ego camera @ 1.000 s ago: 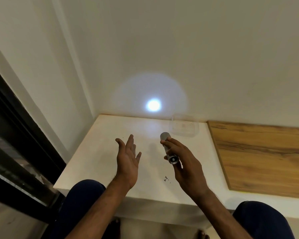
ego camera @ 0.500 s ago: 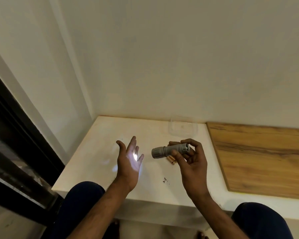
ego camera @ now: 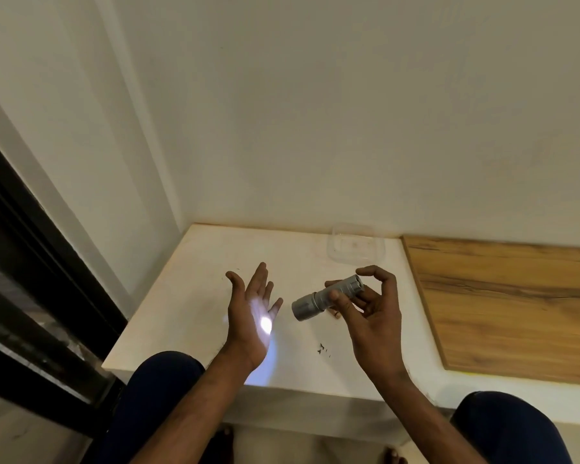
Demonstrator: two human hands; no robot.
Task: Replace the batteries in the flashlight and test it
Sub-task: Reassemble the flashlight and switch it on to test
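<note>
A small silver flashlight [ego camera: 325, 297] is held sideways above the white counter [ego camera: 188, 296], its lens end pointing left. My right hand [ego camera: 369, 313] grips its body between thumb and fingers. The flashlight is lit: a bright spot falls on the palm of my left hand [ego camera: 252, 316], which is held up, palm toward the lens, fingers spread and holding nothing. Part of a small copper-coloured object [ego camera: 336, 314], possibly a battery, shows on the counter just under the flashlight; most of it is hidden.
A clear plastic container [ego camera: 355, 244] stands at the back of the counter against the wall. A wooden surface [ego camera: 509, 303] adjoins on the right. Small dark specks [ego camera: 322, 349] lie near the front edge. A black window frame [ego camera: 31, 262] runs on the left. My knees are below the counter.
The flashlight swung from pointing at the wall to pointing left. Its beam left the wall and now lands on my left palm, lower than half a second ago.
</note>
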